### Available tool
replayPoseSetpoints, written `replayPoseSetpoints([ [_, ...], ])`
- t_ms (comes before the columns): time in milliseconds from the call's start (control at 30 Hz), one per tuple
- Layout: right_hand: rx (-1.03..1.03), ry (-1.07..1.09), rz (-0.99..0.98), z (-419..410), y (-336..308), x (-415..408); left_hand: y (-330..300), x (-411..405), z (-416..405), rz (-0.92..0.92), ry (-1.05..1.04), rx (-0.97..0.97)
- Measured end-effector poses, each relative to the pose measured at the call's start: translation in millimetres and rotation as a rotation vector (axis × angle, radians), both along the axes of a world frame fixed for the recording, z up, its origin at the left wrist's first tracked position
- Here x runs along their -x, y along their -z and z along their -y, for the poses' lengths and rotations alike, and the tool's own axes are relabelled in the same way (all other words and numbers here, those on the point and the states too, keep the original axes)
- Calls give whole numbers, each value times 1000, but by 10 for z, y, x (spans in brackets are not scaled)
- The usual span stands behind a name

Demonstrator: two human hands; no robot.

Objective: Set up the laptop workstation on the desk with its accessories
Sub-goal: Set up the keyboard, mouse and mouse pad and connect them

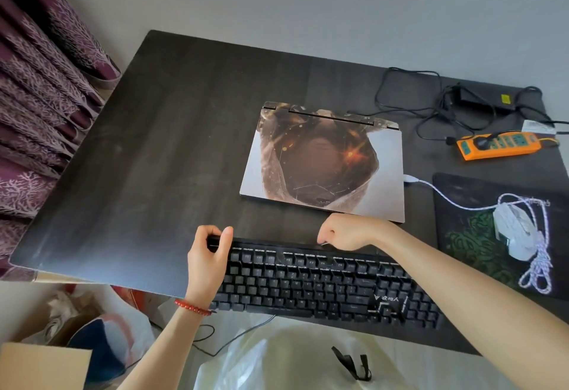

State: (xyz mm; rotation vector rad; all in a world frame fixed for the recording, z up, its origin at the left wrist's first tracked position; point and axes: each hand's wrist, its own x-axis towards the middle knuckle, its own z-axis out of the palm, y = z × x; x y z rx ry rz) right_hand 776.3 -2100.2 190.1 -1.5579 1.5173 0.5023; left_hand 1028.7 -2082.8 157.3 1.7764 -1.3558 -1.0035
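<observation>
A black keyboard [320, 281] lies along the front edge of the dark desk [147, 158]. My left hand [207, 254] grips the keyboard's far left corner. My right hand [348, 232] is curled over its far edge near the middle, fingers touching it. Just beyond the hands lies the closed laptop [326, 161], its lid covered with a brown and white picture skin. A white mouse [514, 232] with a coiled white cable rests on a dark mouse pad [462, 235] at the right, its cable running to the laptop's right side.
An orange power strip [498, 146] and a black charger with tangled cables [480, 100] lie at the back right. Purple patterned curtains [40, 97] hang at the left. Boxes and plastic bags [77, 328] sit below the desk's front left.
</observation>
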Motion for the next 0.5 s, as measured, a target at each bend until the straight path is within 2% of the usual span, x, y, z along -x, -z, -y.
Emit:
replayPoseSetpoints([
  [233, 48, 0, -34, -49, -151, -317, -24, -54, -9, 4, -6, 35],
  [300, 179, 51, -62, -56, -143, -397, -2, -124, -9, 2, -30, 25],
  [400, 480, 178, -34, -124, -159, -565, 54, -221, -11, 4, -68, 10],
  [500, 669, 191, 11, -172, -138, -873, 70, -228, 34, 11, -70, 0],
])
